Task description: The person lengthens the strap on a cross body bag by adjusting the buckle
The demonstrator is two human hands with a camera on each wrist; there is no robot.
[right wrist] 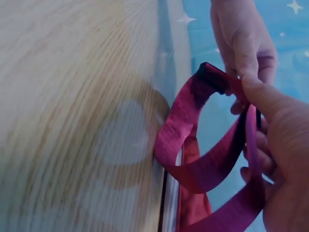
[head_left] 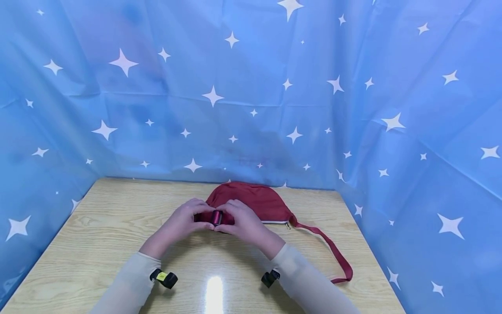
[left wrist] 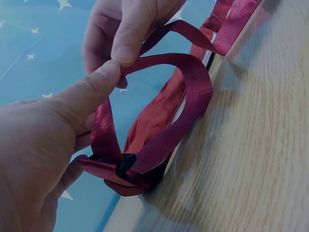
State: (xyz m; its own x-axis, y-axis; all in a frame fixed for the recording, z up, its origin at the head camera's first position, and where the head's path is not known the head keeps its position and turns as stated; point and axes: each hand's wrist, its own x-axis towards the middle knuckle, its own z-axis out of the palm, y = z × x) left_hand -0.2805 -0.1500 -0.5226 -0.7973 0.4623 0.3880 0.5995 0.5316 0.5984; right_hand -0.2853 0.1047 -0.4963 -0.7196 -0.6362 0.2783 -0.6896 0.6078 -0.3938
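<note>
A dark red waist bag point(head_left: 255, 201) lies near the table's back edge, with a white-edged zipper along its front. Both hands hold its red strap point(left wrist: 193, 92) just in front of it. My left hand point(head_left: 182, 224) pinches the strap between thumb and fingers, its fingertips close to a dark slider buckle point(head_left: 217, 217). Thumb and fingers of my right hand point(head_left: 245, 221) grip the strap from the other side, thumb tip against the left thumb. Between the hands the strap bends into a loop, seen in both wrist views.
The strap's other end point(head_left: 341, 257) trails over the right side of the wooden table point(head_left: 117, 218). A blue curtain with white stars point(head_left: 251, 87) hangs behind and beside the table. Black cameras point(head_left: 167, 279) are strapped to both wrists over light sleeves.
</note>
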